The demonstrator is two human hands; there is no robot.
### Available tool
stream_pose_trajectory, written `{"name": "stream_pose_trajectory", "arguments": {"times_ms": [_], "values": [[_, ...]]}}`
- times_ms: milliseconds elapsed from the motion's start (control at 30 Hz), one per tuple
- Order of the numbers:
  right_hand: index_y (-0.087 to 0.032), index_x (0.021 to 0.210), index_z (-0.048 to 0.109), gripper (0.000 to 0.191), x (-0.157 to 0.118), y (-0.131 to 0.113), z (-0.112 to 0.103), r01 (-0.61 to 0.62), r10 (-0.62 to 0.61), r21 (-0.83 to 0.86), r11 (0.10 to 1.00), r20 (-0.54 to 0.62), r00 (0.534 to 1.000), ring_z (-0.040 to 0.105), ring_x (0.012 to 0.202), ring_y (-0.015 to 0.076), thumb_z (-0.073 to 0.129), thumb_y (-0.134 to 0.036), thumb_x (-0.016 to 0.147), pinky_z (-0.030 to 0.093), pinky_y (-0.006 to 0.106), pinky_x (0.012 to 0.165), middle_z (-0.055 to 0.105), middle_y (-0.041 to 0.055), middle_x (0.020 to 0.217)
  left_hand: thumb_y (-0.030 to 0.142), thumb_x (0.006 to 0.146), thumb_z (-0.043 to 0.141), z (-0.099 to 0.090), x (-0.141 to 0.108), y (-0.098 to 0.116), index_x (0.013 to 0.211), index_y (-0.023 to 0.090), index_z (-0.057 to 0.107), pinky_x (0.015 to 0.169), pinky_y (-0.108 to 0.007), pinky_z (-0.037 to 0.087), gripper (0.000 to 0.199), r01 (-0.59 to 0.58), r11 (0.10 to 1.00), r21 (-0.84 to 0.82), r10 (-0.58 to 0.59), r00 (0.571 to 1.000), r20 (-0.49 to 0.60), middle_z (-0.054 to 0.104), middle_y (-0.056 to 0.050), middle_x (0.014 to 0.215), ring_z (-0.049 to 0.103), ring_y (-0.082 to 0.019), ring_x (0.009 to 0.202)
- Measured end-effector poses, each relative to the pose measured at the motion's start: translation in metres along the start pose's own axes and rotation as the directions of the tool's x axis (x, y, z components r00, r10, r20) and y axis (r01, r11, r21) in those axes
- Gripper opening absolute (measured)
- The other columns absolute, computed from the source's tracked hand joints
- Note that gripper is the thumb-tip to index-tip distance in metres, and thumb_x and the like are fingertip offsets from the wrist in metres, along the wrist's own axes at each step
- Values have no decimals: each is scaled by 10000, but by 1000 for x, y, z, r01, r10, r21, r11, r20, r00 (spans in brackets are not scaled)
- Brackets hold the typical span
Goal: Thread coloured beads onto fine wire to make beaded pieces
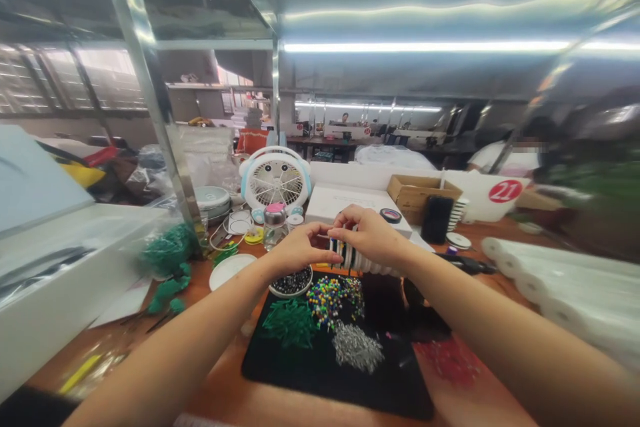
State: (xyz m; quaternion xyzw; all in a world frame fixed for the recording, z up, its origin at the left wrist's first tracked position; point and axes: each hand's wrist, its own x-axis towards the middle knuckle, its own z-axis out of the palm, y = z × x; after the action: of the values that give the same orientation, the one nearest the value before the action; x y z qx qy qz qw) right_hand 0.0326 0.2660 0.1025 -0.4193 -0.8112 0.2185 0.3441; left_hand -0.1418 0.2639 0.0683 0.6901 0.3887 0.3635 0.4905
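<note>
Above the black mat (345,383), a row of narrow white spools (356,261) with dark edges between them is held up by both hands. My right hand (370,235) is closed over the top of the row, fingers bent toward its left end. My left hand (300,248) has its thumb and fingertips curled on that same left end. Below lie piles of mixed coloured beads (327,297), green tube-like pieces (290,323) and small silvery pieces (357,345). A round dish (270,291) of dark beads is partly behind my left forearm.
A white fan (279,180), a jar with a pink lid (275,230) and a cardboard box (420,193) stand at the back. White rolls (545,280) lie at right. A metal post (160,107) and a white bin (75,280) are at left. A person (515,153) sits beyond.
</note>
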Motion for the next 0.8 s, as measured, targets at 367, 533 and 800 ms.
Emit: {"name": "stream_pose_trajectory", "arguments": {"times_ms": [367,533,800], "values": [[-142,598,578,158,8,0,4,-14,15,-35,999,24,1000,504,642,118,692,-157,705,374,233,572,570,14,700,220,573,795,-3,2,1,1005,156,594,783,-328,456,481,20,999,-26,-20,1000,13,656,-59,965,603,-191,872],[-132,758,634,136,2,-2,-7,-76,80,118,990,-22,997,541,709,138,715,-227,703,415,252,635,604,39,772,254,616,773,2,-1,3,1031,171,620,824,-332,451,450,1,998,-65,-3,999,-39,656,-73,1011,601,-205,919],[-148,855,621,251,-68,38,-87,-105,160,167,980,-369,915,559,686,149,626,-374,747,439,275,639,638,41,775,350,678,728,11,9,3,969,143,640,866,-336,459,367,37,954,-298,-90,982,-165,690,-93,992,616,-231,961]]}}
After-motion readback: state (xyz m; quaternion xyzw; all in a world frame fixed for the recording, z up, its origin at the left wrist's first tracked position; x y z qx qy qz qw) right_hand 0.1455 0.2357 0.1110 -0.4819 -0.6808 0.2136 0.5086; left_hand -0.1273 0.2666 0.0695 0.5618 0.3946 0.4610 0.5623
